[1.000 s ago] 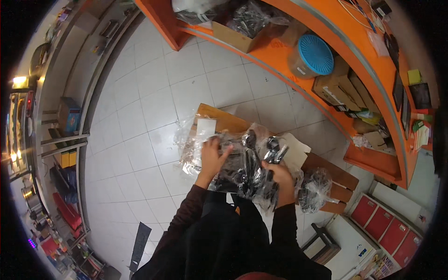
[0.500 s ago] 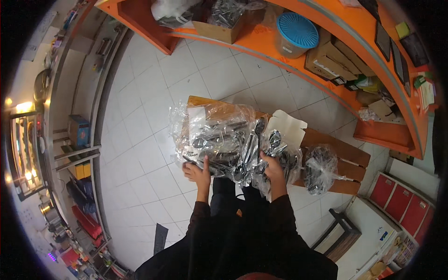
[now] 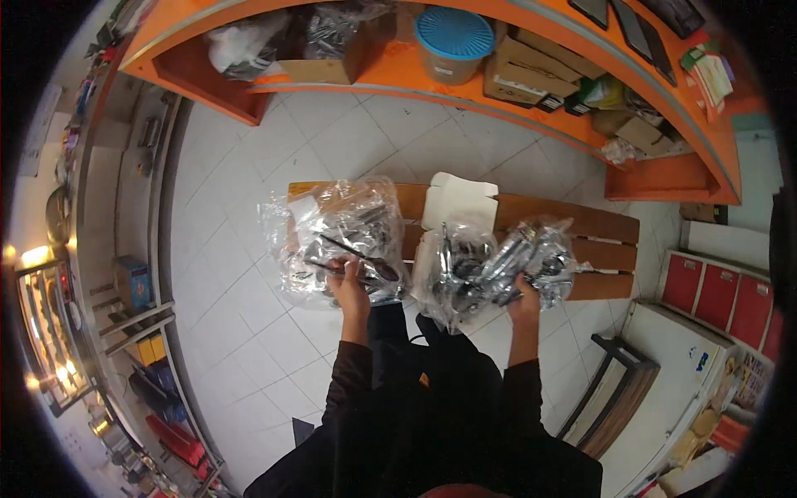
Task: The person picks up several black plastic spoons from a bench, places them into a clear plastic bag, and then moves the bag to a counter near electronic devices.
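Note:
My left hand is closed around black spoons, their handles slanting up and left. Under them a large clear plastic bag holds dark cutlery and lies at the left end of the slatted wooden bench. My right hand is closed on black cutlery in clear wrapping at the right; its fingertips are partly hidden. Between my hands, another clear bag of dark spoons rests at the bench's front edge. Behind it is an open white box flap.
Beyond the bench, a curved orange shelf unit holds a blue-lidded tub and cardboard boxes. Metal shelving runs along the left. At the right stand a white fridge and red drawers. The floor is tiled.
My hands have moved apart, the right one carrying wrapped cutlery rightward. Black spoons now show clearly in my left hand. The bags are spread more widely, and the head view has shifted.

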